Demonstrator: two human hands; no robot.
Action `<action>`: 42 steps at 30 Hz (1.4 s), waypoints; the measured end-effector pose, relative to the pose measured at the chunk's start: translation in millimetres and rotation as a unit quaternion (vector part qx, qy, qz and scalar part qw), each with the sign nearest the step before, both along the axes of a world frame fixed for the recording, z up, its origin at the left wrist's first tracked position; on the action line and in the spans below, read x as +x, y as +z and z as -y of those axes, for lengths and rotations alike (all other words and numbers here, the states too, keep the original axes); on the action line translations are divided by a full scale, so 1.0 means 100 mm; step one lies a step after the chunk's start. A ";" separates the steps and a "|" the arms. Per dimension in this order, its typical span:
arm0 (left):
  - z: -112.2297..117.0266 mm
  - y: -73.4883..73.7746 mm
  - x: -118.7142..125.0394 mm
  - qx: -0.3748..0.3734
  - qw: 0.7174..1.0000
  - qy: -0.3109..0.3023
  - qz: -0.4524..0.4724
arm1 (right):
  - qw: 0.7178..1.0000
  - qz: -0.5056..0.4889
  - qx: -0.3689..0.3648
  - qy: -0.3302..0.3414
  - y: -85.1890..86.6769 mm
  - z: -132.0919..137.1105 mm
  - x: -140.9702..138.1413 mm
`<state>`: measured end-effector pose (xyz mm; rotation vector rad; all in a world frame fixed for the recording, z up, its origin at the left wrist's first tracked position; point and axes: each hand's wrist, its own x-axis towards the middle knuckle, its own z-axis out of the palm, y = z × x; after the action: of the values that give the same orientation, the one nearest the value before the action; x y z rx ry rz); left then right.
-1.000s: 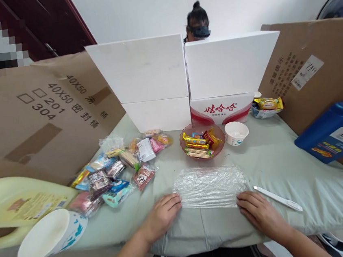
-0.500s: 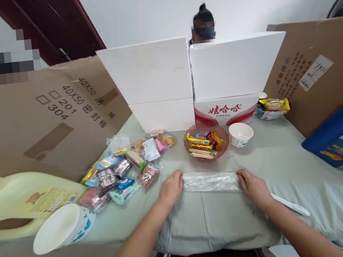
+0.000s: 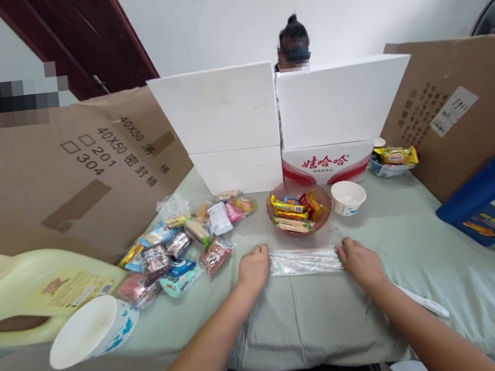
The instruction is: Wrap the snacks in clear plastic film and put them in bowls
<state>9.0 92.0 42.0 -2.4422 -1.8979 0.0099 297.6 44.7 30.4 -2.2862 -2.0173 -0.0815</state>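
Note:
A strip of crinkled clear plastic, folded long and narrow [image 3: 306,261], lies across the front of the cloth-covered table. My left hand [image 3: 255,269] is closed on its left end. At the right end, my right hand [image 3: 362,262] grips it with bent fingers. Just beyond the strip stands a pink glass bowl [image 3: 273,221] holding wrapped snacks and a bundle of thin sticks. A white paper bowl [image 3: 348,199] is beside it. Under my right forearm, a white plastic utensil [image 3: 435,307] is partly hidden.
Packaged snacks [image 3: 178,246] lie heaped at left, near a tilted paper bowl [image 3: 99,337] and a pale yellow jug [image 3: 54,282]. White boxes [image 3: 231,116] wall off the back, with a person behind. A blue bottle [image 3: 492,201] leans at right against cardboard [image 3: 483,72].
My hands have come slightly closer together along the plastic strip, the left shifting right and the right shifting left. The whole view has moved a little.

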 end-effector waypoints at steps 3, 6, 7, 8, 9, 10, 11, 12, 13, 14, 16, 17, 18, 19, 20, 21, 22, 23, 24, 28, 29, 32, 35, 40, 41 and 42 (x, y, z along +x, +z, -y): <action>0.07 0.10 0.11 0.053 0.998 -0.025 0.018 | 0.997 0.000 0.073 0.040 0.08 0.02 -0.10; 0.19 0.05 0.34 0.104 0.988 -0.090 0.065 | 0.973 -0.051 0.138 0.176 0.06 0.07 -0.39; 0.23 -0.01 0.42 0.105 0.985 -0.113 0.079 | 0.963 -0.067 0.129 0.228 0.04 0.08 -0.49; 0.26 -0.08 0.48 0.095 0.983 -0.129 0.089 | 0.955 -0.076 0.102 0.269 0.00 0.09 -0.58; 0.29 -0.15 0.51 0.080 0.982 -0.140 0.094 | 0.950 -0.078 0.067 0.295 -0.04 0.09 -0.64; 0.30 -0.22 0.51 0.061 0.983 -0.145 0.097 | 0.950 -0.075 0.032 0.303 -0.09 0.09 -0.66; 0.31 -0.28 0.46 0.041 0.984 -0.145 0.096 | 0.953 -0.071 0.004 0.295 -0.14 0.10 -0.64; 0.30 -0.33 0.39 0.024 0.985 -0.140 0.094 | 0.959 -0.066 -0.017 0.276 -0.19 0.10 -0.59; 0.29 -0.36 0.29 0.010 0.987 -0.131 0.090 | 0.966 -0.061 -0.027 0.251 -0.23 0.11 -0.50; 0.27 -0.38 0.17 0.000 0.989 -0.122 0.085 | 0.972 -0.055 -0.029 0.225 -0.28 0.13 -0.40; 0.22 -0.38 -0.07 -0.011 0.992 -0.102 0.075 | 0.981 -0.042 -0.014 0.188 -0.36 0.18 -0.20; 0.21 -0.36 -0.16 -0.010 0.993 -0.093 0.072 | 0.983 -0.037 -0.002 0.179 -0.40 0.22 -0.11; 0.22 -0.33 -0.22 -0.001 0.994 -0.084 0.071 | 0.984 -0.032 0.011 0.174 -0.43 0.27 -0.05; 0.24 -0.30 -0.24 0.015 0.995 -0.072 0.072 | 0.984 -0.028 0.023 0.174 -0.47 0.32 -0.02; 0.27 -0.26 -0.23 0.037 0.995 -0.060 0.077 | 0.983 -0.024 0.036 0.176 -0.50 0.39 0.00; 0.33 -0.21 -0.19 0.061 0.993 -0.049 0.087 | 0.983 -0.018 0.051 0.177 -0.52 0.47 -0.01; 0.40 -0.17 -0.12 0.079 0.990 -0.050 0.103 | 0.982 -0.012 0.067 0.178 -0.54 0.56 -0.03; 0.49 -0.13 -0.03 0.086 0.986 -0.065 0.126 | 0.980 -0.005 0.085 0.181 -0.55 0.67 -0.06; 0.58 -0.09 0.08 0.080 0.980 -0.095 0.152 | 0.977 0.003 0.103 0.184 -0.54 0.78 -0.09; 0.88 -0.03 0.49 0.031 0.950 -0.217 0.224 | 0.966 0.027 0.143 0.212 -0.48 1.29 -0.14; 0.92 -0.04 0.57 0.028 0.947 -0.227 0.226 | 0.964 0.031 0.146 0.222 -0.46 1.41 -0.12; 0.99 -0.15 0.73 0.019 0.941 -0.257 0.222 | 0.948 0.029 0.165 0.271 -0.41 1.68 0.03; 1.04 -0.28 0.78 0.029 0.923 -0.307 0.230 | 0.929 -0.011 0.191 0.316 -0.30 1.81 0.17; 1.11 -0.32 0.66 0.013 0.876 -0.375 0.303 | 0.917 -0.143 0.128 0.350 0.17 1.70 0.14; 1.12 -0.31 0.63 -0.001 0.862 -0.384 0.330 | 0.914 -0.182 0.102 0.348 0.28 1.63 0.09; 1.12 -0.31 0.59 -0.015 0.849 -0.387 0.359 | 0.909 -0.226 0.074 0.342 0.38 1.54 0.05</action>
<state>68.0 -20.3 11.2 -3.3160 -0.8175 -1.0228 302.4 -109.5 68.0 -1.2411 -2.2926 0.3020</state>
